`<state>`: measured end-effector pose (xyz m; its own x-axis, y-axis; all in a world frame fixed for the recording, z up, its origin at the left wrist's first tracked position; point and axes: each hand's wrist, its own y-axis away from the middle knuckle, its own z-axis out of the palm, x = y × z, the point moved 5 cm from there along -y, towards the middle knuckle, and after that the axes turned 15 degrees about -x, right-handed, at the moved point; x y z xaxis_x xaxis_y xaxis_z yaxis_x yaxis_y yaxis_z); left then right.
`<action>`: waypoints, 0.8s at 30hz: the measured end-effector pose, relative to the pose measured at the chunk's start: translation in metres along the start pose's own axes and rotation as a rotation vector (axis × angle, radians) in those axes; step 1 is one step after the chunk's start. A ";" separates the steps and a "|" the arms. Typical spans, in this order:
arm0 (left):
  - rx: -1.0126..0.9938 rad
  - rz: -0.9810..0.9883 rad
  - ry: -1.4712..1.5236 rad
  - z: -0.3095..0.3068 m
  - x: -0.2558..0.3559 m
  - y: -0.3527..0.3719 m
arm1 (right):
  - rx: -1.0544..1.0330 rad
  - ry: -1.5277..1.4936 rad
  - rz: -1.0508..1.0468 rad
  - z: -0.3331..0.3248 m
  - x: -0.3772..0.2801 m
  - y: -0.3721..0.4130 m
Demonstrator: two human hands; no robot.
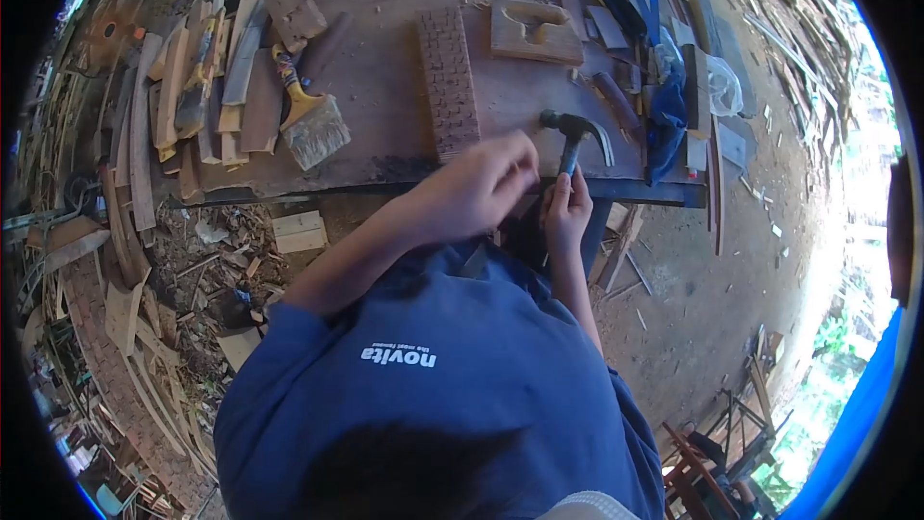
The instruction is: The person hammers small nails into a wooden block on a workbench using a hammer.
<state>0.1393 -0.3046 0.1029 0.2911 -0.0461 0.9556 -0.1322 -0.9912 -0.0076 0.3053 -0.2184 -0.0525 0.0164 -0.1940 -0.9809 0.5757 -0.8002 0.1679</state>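
My right hand [568,215] is closed around the handle of a claw hammer [575,131], whose dark head is up over the near edge of the bench. To its left, my left hand [486,181] is curled with its fingers closed. Whatever may be in those fingers is hidden from view. Just beyond the left hand lies a long wooden board [447,77] with a carved, brick-like pattern. Its near end reaches close to that hand. Further back sits a wooden block [537,32] with a cut-out hollow.
Wood strips [260,101] and a wide paintbrush [316,128] lie on the left of the workbench [371,87]. On its right are a blue cloth [668,125], a clear plastic bag [724,87] and several offcuts. Shavings and scraps [217,265] cover the ground at left.
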 end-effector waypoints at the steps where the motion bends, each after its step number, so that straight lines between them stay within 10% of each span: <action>1: 0.129 -0.133 0.033 -0.004 -0.029 -0.007 | 0.014 0.033 -0.011 -0.002 0.004 -0.001; 10: 0.452 -0.014 -0.583 -0.010 -0.081 -0.027 | 0.006 0.032 -0.008 0.000 -0.002 0.001; 24: 0.519 -0.024 -0.484 -0.009 -0.058 0.016 | -0.018 0.019 -0.021 0.002 -0.006 0.001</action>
<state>0.1120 -0.3163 0.0495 0.6928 0.0460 0.7197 0.3132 -0.9181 -0.2428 0.3044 -0.2188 -0.0467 0.0195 -0.1658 -0.9860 0.5909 -0.7936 0.1451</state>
